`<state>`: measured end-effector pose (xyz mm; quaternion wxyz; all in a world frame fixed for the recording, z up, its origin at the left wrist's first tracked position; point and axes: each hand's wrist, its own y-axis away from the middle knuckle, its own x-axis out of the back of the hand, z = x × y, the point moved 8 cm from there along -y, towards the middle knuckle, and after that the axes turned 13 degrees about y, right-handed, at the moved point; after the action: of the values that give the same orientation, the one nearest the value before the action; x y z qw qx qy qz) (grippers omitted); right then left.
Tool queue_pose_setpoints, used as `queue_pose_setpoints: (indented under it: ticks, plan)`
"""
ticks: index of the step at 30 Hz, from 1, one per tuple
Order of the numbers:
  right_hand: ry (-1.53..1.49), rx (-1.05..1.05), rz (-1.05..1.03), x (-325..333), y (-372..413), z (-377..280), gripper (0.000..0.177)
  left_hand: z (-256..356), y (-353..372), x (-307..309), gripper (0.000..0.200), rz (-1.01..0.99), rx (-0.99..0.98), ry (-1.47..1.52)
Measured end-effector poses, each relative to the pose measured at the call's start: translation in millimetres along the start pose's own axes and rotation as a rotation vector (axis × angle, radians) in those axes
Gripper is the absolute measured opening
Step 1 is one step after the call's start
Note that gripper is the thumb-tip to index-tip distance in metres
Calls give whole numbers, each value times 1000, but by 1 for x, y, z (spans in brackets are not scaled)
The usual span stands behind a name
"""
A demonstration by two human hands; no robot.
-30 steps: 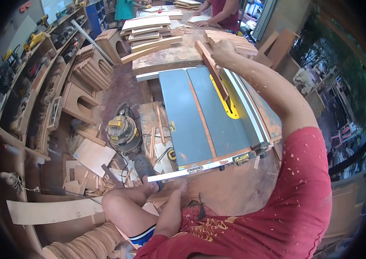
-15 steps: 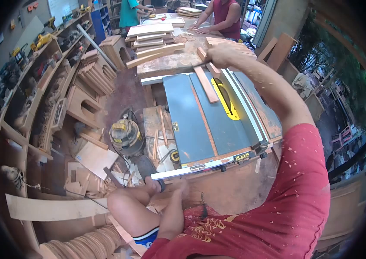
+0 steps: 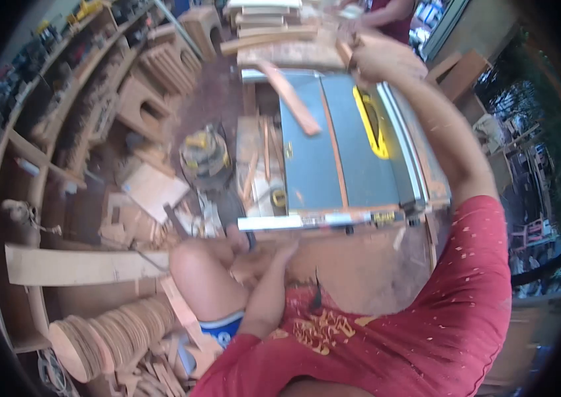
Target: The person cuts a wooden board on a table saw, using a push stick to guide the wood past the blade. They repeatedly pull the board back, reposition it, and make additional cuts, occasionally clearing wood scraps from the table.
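Note:
My right hand (image 3: 386, 59) reaches over the far end of the table saw (image 3: 307, 172), its fingers closed on a short wooden strip (image 3: 345, 53). A longer wooden strip (image 3: 294, 102) lies slanted over the left part of the saw top, blurred by motion, apart from the hand. The yellow blade insert (image 3: 371, 122) is to the right of that strip, with the fence (image 3: 403, 145) beyond it. My left hand (image 3: 284, 255) is low, just below the saw's front rail (image 3: 294, 222); it is smeared, and its fingers cannot be made out.
Behind the saw, stacked boards (image 3: 267, 20) stand on a bench, and a person's arm (image 3: 386, 14) reaches in. Shelves (image 3: 49, 106) with tools line the left. A vacuum (image 3: 204, 155) and board offcuts (image 3: 155, 192) are on the floor left of the saw. Round wooden discs (image 3: 108, 337) lie at lower left.
The longer strip has shifted left across the saw top, away from the blade insert. My right hand has moved toward the back with the short strip. The view has also shifted.

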<state>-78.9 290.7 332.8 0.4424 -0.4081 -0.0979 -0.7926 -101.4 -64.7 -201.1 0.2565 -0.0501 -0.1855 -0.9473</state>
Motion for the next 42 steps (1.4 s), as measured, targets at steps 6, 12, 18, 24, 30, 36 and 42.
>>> queue_pose_setpoints:
  ticks: [6,12,18,24,30,36,42]
  plan:
    - [-521,-108,295,87,108,14,27,-97,-24,-39,61,-191,193,-397]
    - [-850,-414,104,24,302,-28,38,-128,40,-11,66,-430,371,-571]
    - [-982,-628,-177,8,522,-158,6,-247,26,40,71,-278,36,-1010]
    - [-1090,-682,-336,-20,567,-205,9,-225,35,49,68,-453,20,-1230]
    - [-1049,-622,-373,-49,567,-220,11,-278,35,65,54,-397,44,-998]
    - [-1011,-664,-380,-50,576,-221,19,-303,42,57,28,-552,87,-1217]
    - [-1014,-873,-260,-47,600,-216,10,-102,63,-10,26,-849,-108,-1167]
